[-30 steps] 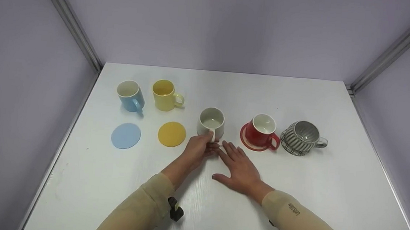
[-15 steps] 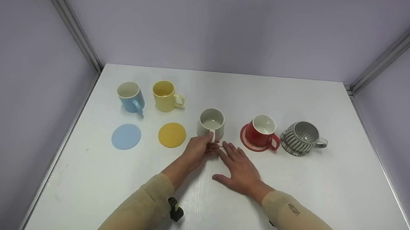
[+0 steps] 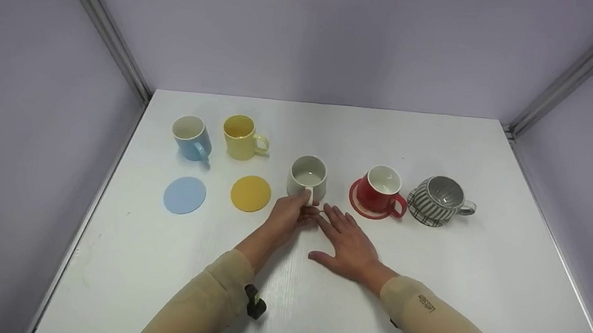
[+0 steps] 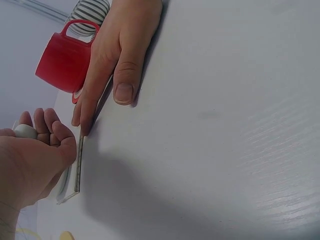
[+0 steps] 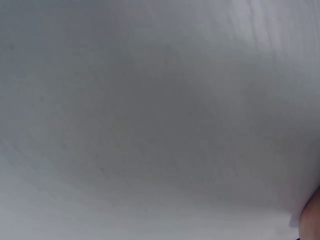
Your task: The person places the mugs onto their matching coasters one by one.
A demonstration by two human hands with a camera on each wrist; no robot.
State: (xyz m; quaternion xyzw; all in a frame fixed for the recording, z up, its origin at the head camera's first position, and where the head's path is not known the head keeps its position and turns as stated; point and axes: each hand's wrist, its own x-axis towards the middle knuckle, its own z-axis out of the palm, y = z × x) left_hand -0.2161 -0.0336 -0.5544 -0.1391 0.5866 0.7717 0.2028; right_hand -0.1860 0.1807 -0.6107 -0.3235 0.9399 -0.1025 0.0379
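A white mug stands upright at mid-table. My left hand pinches its handle with thumb and fingers. My right hand lies flat, palm down, just right of it with the fingers straight. In the left wrist view, the right fingertips touch the edge of a thin flat piece at the mug's base, most of it hidden. To the right, a red mug sits on a red coaster. Beyond it, a striped cup rests on a checked coaster.
At the left stand a light-blue mug and a yellow mug. In front of them lie a blue coaster and a yellow coaster. Walls enclose the white table at the back and sides.
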